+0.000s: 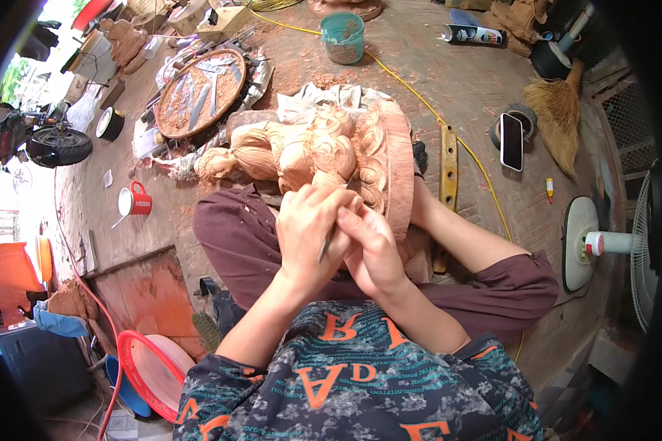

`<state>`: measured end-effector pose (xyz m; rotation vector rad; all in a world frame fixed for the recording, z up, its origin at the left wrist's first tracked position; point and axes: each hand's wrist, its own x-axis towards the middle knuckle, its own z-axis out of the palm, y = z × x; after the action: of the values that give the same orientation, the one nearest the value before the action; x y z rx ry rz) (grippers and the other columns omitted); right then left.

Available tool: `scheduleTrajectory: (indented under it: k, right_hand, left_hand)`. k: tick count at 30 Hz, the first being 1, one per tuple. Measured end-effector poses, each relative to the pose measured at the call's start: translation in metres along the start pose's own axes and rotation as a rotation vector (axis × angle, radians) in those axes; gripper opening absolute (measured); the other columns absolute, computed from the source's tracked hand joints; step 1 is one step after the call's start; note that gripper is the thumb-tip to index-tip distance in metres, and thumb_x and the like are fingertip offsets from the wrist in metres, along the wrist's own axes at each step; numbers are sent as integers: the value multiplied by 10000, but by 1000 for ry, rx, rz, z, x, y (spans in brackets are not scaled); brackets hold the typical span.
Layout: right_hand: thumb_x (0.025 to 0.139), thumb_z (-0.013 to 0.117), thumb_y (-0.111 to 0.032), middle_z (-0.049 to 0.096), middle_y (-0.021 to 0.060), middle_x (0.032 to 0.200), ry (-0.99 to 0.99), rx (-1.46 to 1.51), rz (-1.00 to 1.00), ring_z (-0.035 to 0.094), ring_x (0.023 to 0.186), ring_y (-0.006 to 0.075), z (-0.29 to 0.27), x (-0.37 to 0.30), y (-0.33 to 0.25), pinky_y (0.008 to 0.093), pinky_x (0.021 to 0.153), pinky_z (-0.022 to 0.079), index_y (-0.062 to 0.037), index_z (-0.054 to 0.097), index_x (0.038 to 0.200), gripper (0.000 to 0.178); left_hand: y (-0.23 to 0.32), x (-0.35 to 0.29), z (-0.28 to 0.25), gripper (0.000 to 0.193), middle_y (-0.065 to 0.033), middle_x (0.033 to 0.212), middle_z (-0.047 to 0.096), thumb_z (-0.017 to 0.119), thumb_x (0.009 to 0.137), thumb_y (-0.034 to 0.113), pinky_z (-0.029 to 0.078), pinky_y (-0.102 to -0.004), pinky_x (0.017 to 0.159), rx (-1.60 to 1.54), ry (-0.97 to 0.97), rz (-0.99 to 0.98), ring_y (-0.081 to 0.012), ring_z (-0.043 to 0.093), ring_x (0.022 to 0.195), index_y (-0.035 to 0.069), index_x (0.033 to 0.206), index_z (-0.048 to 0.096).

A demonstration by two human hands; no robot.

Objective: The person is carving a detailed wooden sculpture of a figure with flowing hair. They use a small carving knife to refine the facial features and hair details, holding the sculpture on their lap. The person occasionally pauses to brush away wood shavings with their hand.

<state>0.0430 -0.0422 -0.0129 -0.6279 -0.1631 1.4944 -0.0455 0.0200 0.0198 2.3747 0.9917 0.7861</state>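
Note:
A carved wooden figure point(294, 151) lies on its side across my lap, its head to the left and its round base point(399, 169) to the right. At its near side, my left hand point(309, 231) is closed round a thin carving chisel point(324, 248). Only a short dark length of the shaft shows, and the working tip is hidden by my fingers. Pressed against the left hand, my right hand point(375, 253) is closed too, its thumb touching the left fingers. It appears to steady the same tool from the right.
Flat blades and shavings fill a round woven tray point(202, 94) at the far left. A teal bucket point(342, 38) stands beyond the figure, a red mug point(140, 199) to the left. On the right are a phone point(512, 142), a straw broom point(555, 117) and a standing fan point(643, 246).

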Motion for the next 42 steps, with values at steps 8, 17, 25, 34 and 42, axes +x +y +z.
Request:
scheduleTrajectory:
  k: [8, 17, 25, 34, 42]
  right_hand:
    - [956, 601, -141, 587, -9, 985, -38, -9, -14, 558, 869, 34, 11, -4, -3, 183, 708, 461, -38, 557, 1125, 202]
    - [947, 623, -126, 596, -18, 961, -14, 101, 79, 570, 856, 26, 6, 9, -9, 187, 708, 471, -75, 561, 1107, 179]
    - [974, 579, -176, 600, 42, 1119, -181, 146, 83, 601, 1017, 109, -12, 15, -6, 266, 881, 493, -39, 502, 1212, 286]
    - [987, 558, -211, 614, 34, 1088, -148, 85, 57, 618, 970, 119, -15, 14, -2, 299, 839, 512, -63, 506, 1209, 272]
    - [989, 553, -218, 618, 26, 1092, -144, 71, 18, 617, 992, 122, -15, 10, -3, 304, 868, 511, -74, 514, 1218, 273]
  left_hand:
    - [-4, 8, -11, 212, -65, 880, 663, 624, 670, 149, 431, -377, 706, -4, 7, 94, -270, 594, 820, 87, 870, 659]
    - [-10, 24, -15, 200, -46, 885, 676, 632, 684, 123, 447, -376, 730, 89, -185, 90, -258, 607, 818, 106, 877, 680]
    - [-3, 27, -19, 195, -50, 827, 675, 629, 675, 106, 462, -380, 711, 138, -159, 122, -263, 618, 806, 109, 858, 696]
    - [-12, 24, -16, 200, -73, 796, 682, 646, 654, 102, 495, -400, 741, 13, -175, 97, -266, 649, 829, 107, 843, 711]
    - [-13, 27, -19, 193, -66, 812, 691, 662, 638, 130, 504, -399, 721, 74, -115, 223, -263, 650, 797, 116, 825, 707]
